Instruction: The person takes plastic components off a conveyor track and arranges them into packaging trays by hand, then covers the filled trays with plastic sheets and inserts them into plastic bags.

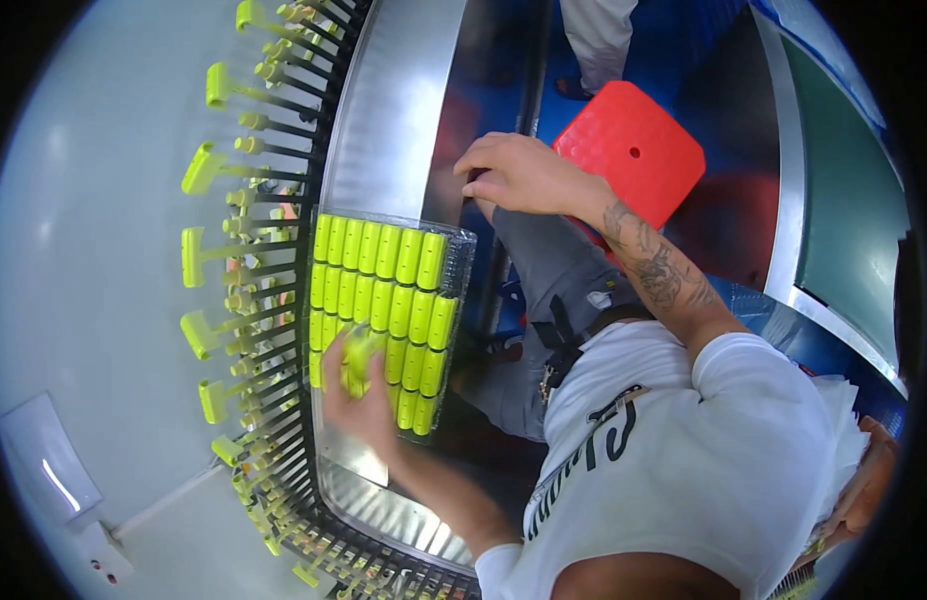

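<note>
My left hand (361, 398) is closed round a bright yellow-green plastic piece (358, 362), blurred by motion, above a clear tray. The tray (467, 262) holds rows of yellow-green, rounded oblong pieces (405, 258). Part of the lower-left rows lies hidden behind the hand. Over by my knee, my right hand (514, 172) is held with its fingers loosely bent and the thumb apart; nothing shows in it. Left of the tray runs a curved rack of black rods (284, 178), with yellow-green T-shaped pieces (192, 256) and smaller caps on their ends.
The tray rests on a shiny metal ledge (389, 110) beside the rack. A red stool (634, 150) stands on the right beyond my right forearm. Another person's legs (599, 40) are at the top. A dark green board (849, 170) with a metal edge lies far right.
</note>
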A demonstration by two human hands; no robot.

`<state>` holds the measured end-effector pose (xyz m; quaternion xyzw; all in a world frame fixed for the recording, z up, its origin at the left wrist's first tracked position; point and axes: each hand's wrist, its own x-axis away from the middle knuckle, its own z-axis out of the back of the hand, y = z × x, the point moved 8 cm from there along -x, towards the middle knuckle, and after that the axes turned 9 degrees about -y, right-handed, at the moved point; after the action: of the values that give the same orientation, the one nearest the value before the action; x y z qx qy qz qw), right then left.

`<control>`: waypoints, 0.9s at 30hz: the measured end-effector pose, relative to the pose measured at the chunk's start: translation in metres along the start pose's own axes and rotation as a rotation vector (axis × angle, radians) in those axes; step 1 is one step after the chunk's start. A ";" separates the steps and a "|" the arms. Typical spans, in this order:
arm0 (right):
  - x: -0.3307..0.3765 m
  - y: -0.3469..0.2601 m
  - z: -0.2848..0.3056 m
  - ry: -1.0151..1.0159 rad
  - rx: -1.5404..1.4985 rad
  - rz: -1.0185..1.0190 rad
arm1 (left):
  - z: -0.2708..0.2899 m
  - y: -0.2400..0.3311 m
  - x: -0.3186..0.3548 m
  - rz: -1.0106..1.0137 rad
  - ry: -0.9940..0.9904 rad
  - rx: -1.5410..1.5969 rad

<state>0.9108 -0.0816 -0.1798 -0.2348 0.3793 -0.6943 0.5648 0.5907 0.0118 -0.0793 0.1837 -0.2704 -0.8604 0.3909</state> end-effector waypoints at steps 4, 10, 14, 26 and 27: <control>0.017 0.015 0.006 -0.041 -0.023 -0.040 | -0.107 0.055 -0.030 -0.232 -0.015 -0.098; 0.052 0.063 0.047 0.078 0.037 -0.171 | -0.150 0.046 -0.027 -0.188 -0.066 -0.320; 0.083 0.103 0.078 0.144 0.048 -0.179 | -0.170 0.059 -0.031 -0.285 -0.068 -0.223; 0.092 0.067 0.102 0.163 0.013 -0.085 | -0.215 0.209 -0.073 -0.577 -0.169 -0.106; 0.105 0.066 0.122 0.201 0.028 -0.107 | -0.223 0.223 -0.078 -0.614 -0.194 -0.078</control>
<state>1.0169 -0.2191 -0.1694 -0.1762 0.4112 -0.7486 0.4893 0.8853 -0.1226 -0.1109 0.1587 -0.2051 -0.9614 0.0921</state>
